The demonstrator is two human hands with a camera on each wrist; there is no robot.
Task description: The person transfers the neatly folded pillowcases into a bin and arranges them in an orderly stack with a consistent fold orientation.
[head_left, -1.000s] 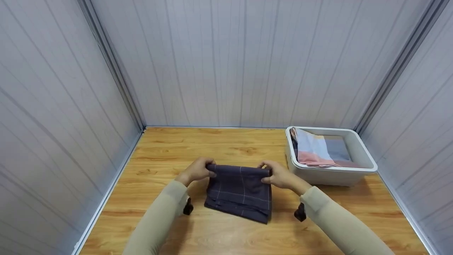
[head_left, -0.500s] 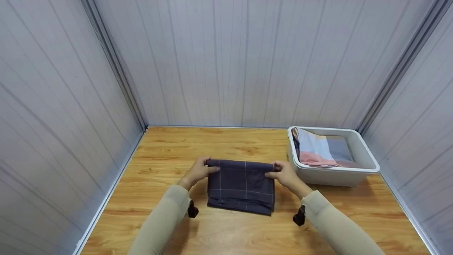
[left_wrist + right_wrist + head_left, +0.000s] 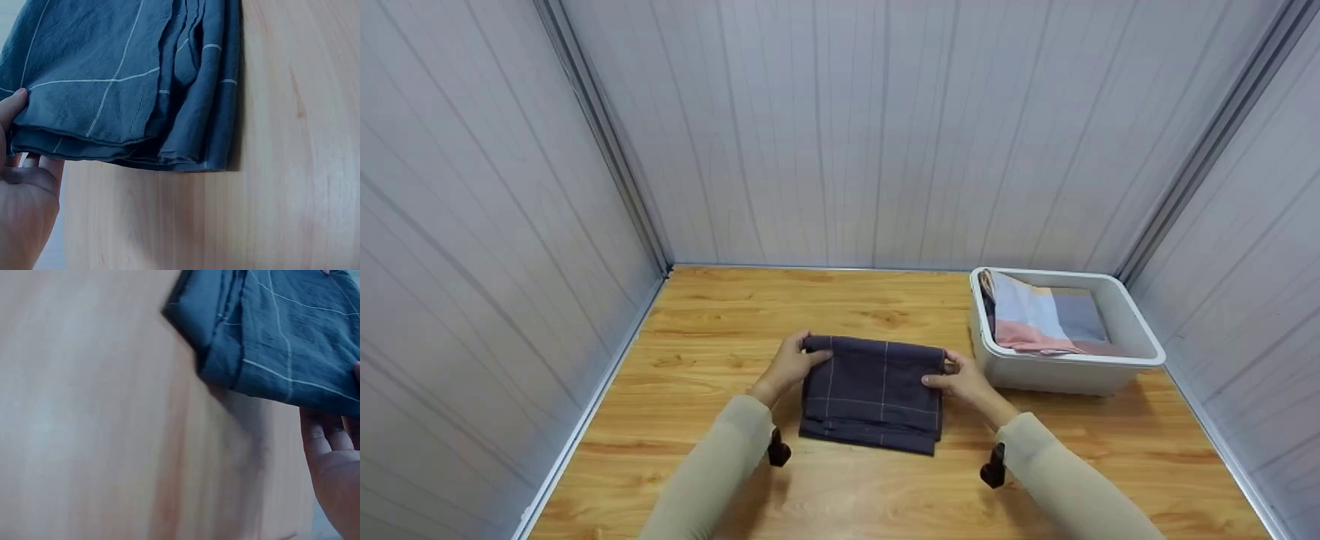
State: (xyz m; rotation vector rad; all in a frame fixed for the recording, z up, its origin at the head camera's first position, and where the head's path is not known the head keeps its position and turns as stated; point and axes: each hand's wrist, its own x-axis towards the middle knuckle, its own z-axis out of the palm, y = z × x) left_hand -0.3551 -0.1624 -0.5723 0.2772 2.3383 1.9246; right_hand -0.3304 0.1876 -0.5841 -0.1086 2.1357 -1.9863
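A dark folded cloth [image 3: 877,394] with thin pale check lines lies in front of me, its far edge lifted between both hands. My left hand [image 3: 790,367] pinches the far left corner, thumb on top and fingers underneath. In the left wrist view that hand [image 3: 25,191] grips the layered cloth [image 3: 84,95] at its side. My right hand [image 3: 964,381] pinches the right side near the far corner. The right wrist view has this hand's [image 3: 337,461] fingers under the cloth [image 3: 281,343]. Several stacked layers show along the near edge.
A white plastic bin [image 3: 1057,375] stands at the back right, holding folded cloths [image 3: 1035,311] in pink, pale blue and grey. The wooden tabletop [image 3: 840,495] is bounded by pale panel walls [image 3: 840,135] at the back and sides.
The cloth's far edge has been drawn wider and straighter, and the cloth now lies squarer to me. My right hand has shifted right, then slightly nearer to me. Both hands keep their hold.
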